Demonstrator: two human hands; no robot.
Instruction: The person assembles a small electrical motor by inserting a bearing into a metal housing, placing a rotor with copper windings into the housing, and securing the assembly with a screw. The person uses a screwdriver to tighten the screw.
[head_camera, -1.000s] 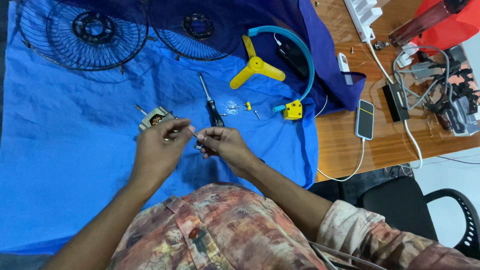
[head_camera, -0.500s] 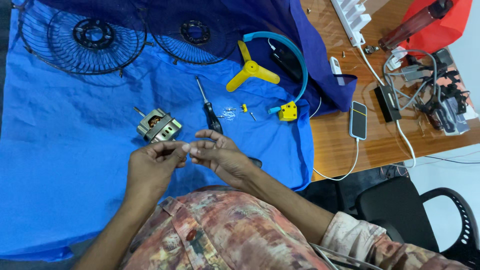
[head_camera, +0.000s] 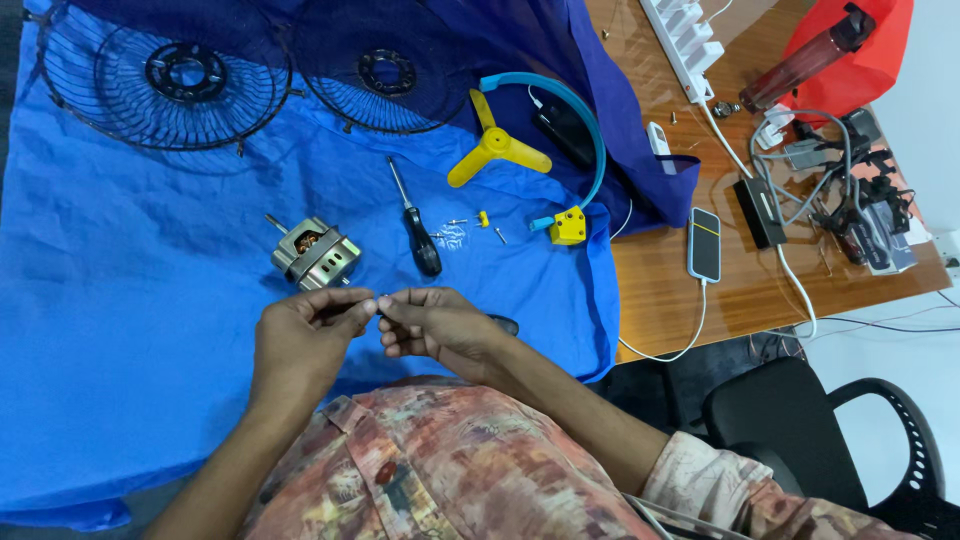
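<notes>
My left hand (head_camera: 300, 345) and my right hand (head_camera: 435, 325) meet fingertip to fingertip over the blue cloth (head_camera: 120, 290), pinching a small dark part (head_camera: 378, 311) between them; what it is I cannot make out. Just beyond my left hand lies a small metal fan motor (head_camera: 315, 254) with its shaft pointing up-left. A black-handled screwdriver (head_camera: 415, 222) lies beside the motor, with a few tiny screws (head_camera: 455, 232) next to it. Farther off rest a yellow three-blade fan propeller (head_camera: 493, 150) and a blue ring with a yellow block (head_camera: 570, 226).
Two dark wire fan guards (head_camera: 165, 80) (head_camera: 385, 70) lie at the far side of the cloth. To the right, the wooden table (head_camera: 660, 290) holds a phone (head_camera: 704, 244) on a cable, a white power strip (head_camera: 685, 40), tangled chargers and a red bag (head_camera: 850, 50). A black office chair (head_camera: 810, 430) stands at lower right.
My hands have drawn back from the motor toward my body, still joined on the small part. The view has shifted slightly; objects on the cloth stay put.
</notes>
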